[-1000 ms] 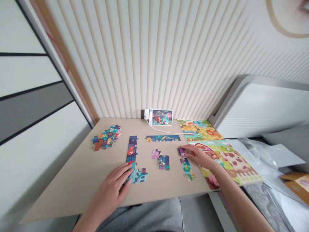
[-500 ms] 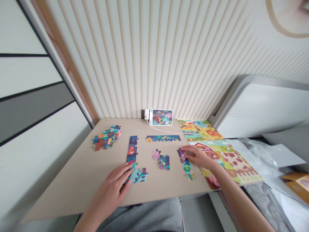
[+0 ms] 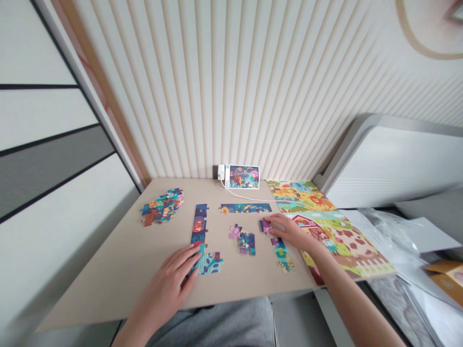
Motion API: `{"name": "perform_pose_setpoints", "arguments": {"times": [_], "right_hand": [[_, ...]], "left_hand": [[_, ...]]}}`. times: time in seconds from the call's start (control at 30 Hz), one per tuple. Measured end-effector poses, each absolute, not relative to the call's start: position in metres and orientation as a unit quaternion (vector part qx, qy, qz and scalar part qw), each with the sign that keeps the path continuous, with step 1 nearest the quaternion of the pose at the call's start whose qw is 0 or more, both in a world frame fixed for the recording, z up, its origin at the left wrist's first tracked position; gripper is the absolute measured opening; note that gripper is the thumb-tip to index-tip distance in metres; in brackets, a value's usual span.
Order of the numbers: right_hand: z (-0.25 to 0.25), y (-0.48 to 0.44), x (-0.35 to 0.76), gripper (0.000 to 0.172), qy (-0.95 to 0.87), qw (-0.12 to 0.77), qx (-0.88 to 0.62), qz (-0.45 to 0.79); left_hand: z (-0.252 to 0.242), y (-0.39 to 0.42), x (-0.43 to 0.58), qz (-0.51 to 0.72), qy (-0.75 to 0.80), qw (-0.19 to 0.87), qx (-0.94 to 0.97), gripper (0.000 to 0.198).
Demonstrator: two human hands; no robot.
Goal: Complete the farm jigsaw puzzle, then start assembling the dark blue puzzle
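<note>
My left hand (image 3: 173,274) lies with its fingers apart over the lower end of an L-shaped joined strip of puzzle pieces (image 3: 199,224). In my right hand (image 3: 285,231) is a purple puzzle piece (image 3: 265,226), gripped at its edge just above a short teal and yellow strip (image 3: 283,255). Between the hands sit a small joined cluster (image 3: 247,243) and a pink piece (image 3: 235,231) touching its upper left. A dark blue horizontal strip (image 3: 249,207) lies farther back.
A pile of loose pieces (image 3: 162,207) is at the table's back left. A picture card (image 3: 242,177) leans by the wall beside a white charger (image 3: 221,172), whose cable runs right. Animal pictures (image 3: 347,241) cover the right side.
My right hand has moved slightly left, and the purple piece has come away from the top of the right strip. My left hand has stayed in place.
</note>
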State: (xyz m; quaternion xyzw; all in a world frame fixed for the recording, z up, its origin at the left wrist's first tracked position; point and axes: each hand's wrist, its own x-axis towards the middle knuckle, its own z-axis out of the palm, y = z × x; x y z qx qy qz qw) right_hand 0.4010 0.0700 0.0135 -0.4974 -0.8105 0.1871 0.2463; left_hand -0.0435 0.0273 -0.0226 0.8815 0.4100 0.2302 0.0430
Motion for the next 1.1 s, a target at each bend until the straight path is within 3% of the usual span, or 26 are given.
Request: {"name": "perform_pose_setpoints", "arguments": {"times": [1.1], "right_hand": [[0.009, 0.076, 0.388, 0.039, -0.82, 0.245, -0.49, 0.164]], "left_hand": [[-0.022, 0.027, -0.042, 0.226, 0.411, 0.035, 0.882, 0.04]]}}
